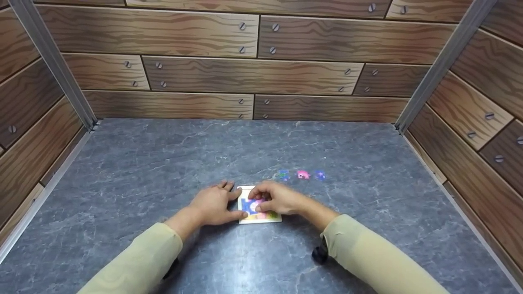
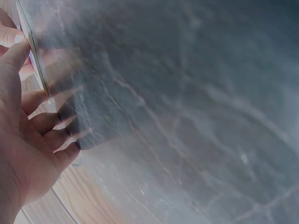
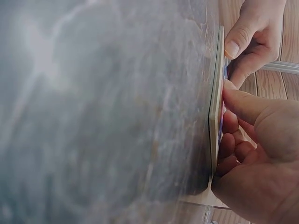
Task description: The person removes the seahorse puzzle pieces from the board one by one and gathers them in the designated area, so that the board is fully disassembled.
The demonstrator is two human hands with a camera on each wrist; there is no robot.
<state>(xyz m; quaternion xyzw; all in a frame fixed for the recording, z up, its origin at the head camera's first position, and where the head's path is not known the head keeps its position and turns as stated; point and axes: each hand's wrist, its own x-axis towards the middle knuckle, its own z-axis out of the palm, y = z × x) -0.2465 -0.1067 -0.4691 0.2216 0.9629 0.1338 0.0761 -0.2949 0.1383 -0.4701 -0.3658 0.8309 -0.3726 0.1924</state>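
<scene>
A small jigsaw puzzle board (image 1: pixel 260 221) with a pale frame and a colourful picture lies flat on the table before me. At its left side my left hand (image 1: pixel 212 204) spreads its fingers, with the thumb on the frame's lower left and the index finger by the upper left edge. Over the board, my right hand (image 1: pixel 282 199) has its thumb and fingertips curled about a pink and purple puzzle piece (image 1: pixel 259 201), partly hidden by the fingers. In the right wrist view the right thumb (image 3: pixel 247 103) presses close to the board's face (image 3: pixel 216 107).
Beyond the board, to the right, lie a blue-green puzzle piece (image 1: pixel 283 175), a pink piece (image 1: pixel 302 174) and a blue piece (image 1: pixel 320 175). The marbled grey table (image 1: pixel 163 155) is bounded by wood-patterned walls (image 1: pixel 204 73) with metal corner posts (image 1: pixel 441 73).
</scene>
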